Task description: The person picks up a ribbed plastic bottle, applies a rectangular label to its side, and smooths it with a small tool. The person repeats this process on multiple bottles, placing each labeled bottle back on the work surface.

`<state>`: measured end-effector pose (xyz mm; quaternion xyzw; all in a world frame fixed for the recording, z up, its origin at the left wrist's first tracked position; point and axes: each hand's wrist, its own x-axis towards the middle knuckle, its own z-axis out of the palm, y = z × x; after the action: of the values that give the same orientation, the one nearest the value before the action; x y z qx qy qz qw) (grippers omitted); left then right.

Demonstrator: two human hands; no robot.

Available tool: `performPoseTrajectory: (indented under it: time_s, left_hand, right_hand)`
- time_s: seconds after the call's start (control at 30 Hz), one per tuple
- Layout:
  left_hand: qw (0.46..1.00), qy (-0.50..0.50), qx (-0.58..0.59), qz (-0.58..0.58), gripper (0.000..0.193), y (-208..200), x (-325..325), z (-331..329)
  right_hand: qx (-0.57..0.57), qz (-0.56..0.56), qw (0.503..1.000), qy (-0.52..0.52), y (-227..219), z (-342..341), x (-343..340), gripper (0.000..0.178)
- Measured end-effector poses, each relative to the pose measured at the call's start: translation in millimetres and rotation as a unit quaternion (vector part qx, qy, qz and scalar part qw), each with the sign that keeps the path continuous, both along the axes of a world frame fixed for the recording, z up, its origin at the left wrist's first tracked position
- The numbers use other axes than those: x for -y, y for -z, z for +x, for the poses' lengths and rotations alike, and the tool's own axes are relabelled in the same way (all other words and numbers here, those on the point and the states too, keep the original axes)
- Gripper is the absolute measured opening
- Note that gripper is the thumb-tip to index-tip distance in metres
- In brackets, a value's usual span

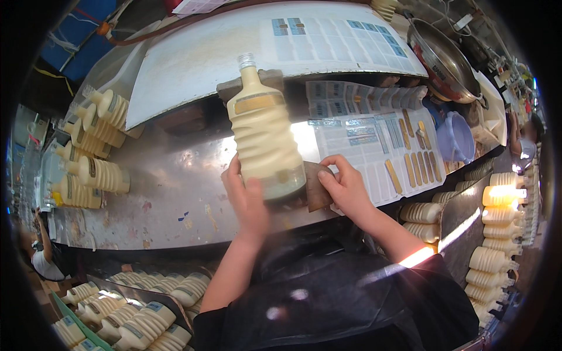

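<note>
A cream, ribbed bottle (266, 137) with a clear screw neck lies tilted at the middle of the bench, its neck pointing away from me. Its shoulder carries a gold label (258, 104), and a pale band runs near its base. Under the neck sits a grey-brown rest (270, 78). My left hand (247, 202) is closed on the bottle's lower left side, the thumb smeared by motion. In my right hand (346, 184), thumb and fingers pinch a flat brown piece (319, 188), close by the bottle's lower right edge.
Label sheets (374, 146) with gold and blue strips lie right of the bottle. Behind stands a raised white board (205, 52) with more labels. A purple basin (456, 137) and metal pan (445, 55) are at right. Cream bottles (93, 175) stand left; crates of bottles (137, 319) flank me.
</note>
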<state>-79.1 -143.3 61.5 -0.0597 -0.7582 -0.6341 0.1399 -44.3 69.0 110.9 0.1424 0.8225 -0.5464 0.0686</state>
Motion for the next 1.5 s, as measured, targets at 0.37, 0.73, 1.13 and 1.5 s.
performPoseTrajectory:
  time_s: [0.37,0.73,1.13,1.5]
  left_hand:
    - [0.993,-0.002,0.042,-0.109,0.060,-7.4,4.1,8.2]
    - [0.999,0.016,-0.002,-0.029,0.053,9.1,9.1,6.1]
    - [0.998,0.040,0.009,-0.043,0.049,-11.2,8.0,5.7]
    - [0.996,0.038,0.077,0.023,0.047,-15.4,12.9,8.1]
  right_hand:
    - [-0.190,0.112,0.971,-0.089,-22.4,1.5,31.3,0.022]
    - [-0.130,-0.027,0.991,0.005,-6.7,11.0,9.6,0.027]
    - [-0.340,0.031,0.938,0.054,31.5,-19.2,14.5,0.024]
    - [-0.541,0.226,0.793,-0.165,-35.0,-8.5,43.2,0.021]
